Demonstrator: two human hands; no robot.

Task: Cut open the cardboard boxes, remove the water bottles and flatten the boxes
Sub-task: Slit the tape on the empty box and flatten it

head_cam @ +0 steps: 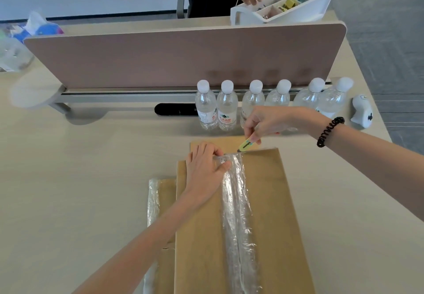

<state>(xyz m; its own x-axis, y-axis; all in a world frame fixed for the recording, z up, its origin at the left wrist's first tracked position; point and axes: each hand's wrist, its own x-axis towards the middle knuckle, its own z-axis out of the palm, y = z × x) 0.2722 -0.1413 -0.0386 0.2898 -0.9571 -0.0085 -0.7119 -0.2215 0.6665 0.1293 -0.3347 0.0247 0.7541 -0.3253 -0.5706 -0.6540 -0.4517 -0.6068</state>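
Your right hand (270, 121) grips a small yellow-green knife (246, 145), fingers curled round its body, with the tip set down at the far end of the clear tape (236, 201) that runs along the middle of the cardboard box (270, 201). Your left hand (206, 167) lies palm-down on the box, just left of the tape and close to the blade. Its fingertips are bent at the tape's far end, and I cannot tell whether they pinch the film or only press it.

The step looks like slitting the seam. Draw the knife toward you along the dark centre line where the two flaps meet, with a shallow blade. Before you pull, slide the left hand off to the side, since its thumb sits almost on the cutting path. Press the flap flat so the tape stays taut.

The tape is wide, glossy and wrinkled, layered unevenly, so I'd expect it to snag in places. The board is plain brown, matte and smooth, and the box lies low on the pale table (80, 190). A second piece of cardboard (166, 201), with its own crinkled taped edge, lies half under the box on its left.

The water bottles (227, 105) are already out. Six stand upright in a row, clear with white caps, against the pinkish divider panel (183, 57).
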